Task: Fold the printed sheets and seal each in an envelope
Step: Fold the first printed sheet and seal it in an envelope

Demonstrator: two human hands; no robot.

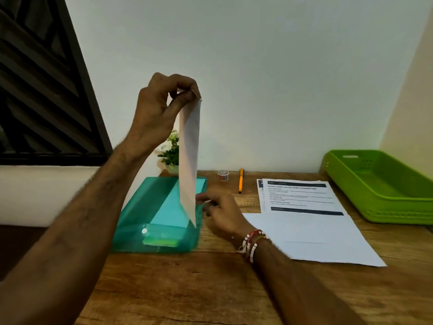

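Observation:
My left hand (161, 109) is raised above the desk and pinches the top end of a white envelope (189, 160), which hangs down edge-on over a teal plastic folder (140, 212). My right hand (222, 214) is low beside the folder, its fingers at the envelope's lower edge; whether they grip it is unclear. A stack of printed sheets (302, 198) lies to the right, with a blank white sheet (316, 240) in front of it.
A green plastic tray (384, 184) stands at the back right. An orange pen (240, 180) and a small tape roll (223, 175) lie near the wall. A small potted plant (171, 151) stands behind the folder. The wooden desk (187, 289) ends at the left by the folder.

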